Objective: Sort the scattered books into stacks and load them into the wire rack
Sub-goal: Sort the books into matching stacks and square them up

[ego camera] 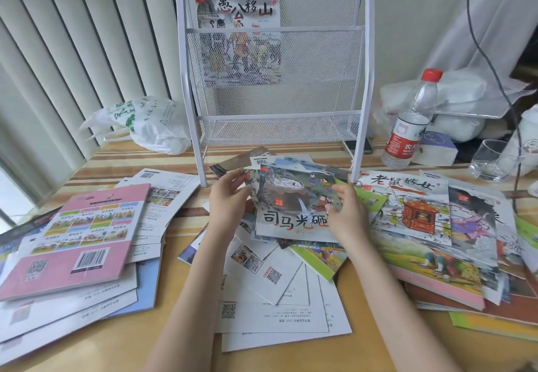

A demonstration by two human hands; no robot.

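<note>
Thin picture books lie scattered over the wooden table (pixel 125 339). Both hands hold a small stack of books tilted up at the centre; its top book (pixel 291 205) has a grey cover with a big jar. My left hand (pixel 230 197) grips the stack's left edge, and my right hand (pixel 346 211) grips its right edge with the thumb on the cover. The white wire rack (pixel 276 80) stands just behind, with one picture book (pixel 238 34) upright in its upper shelf. A pink-backed book (pixel 78 237) tops the left pile. A red-sedan-chair book (pixel 407 208) tops the right pile.
A white plastic bag (pixel 145 124) sits left of the rack. Right of it stand a red-capped water bottle (pixel 410 121), a clear glass (pixel 489 159) and white bundles. A black cable (pixel 492 60) hangs at the right. Vertical blinds line the left.
</note>
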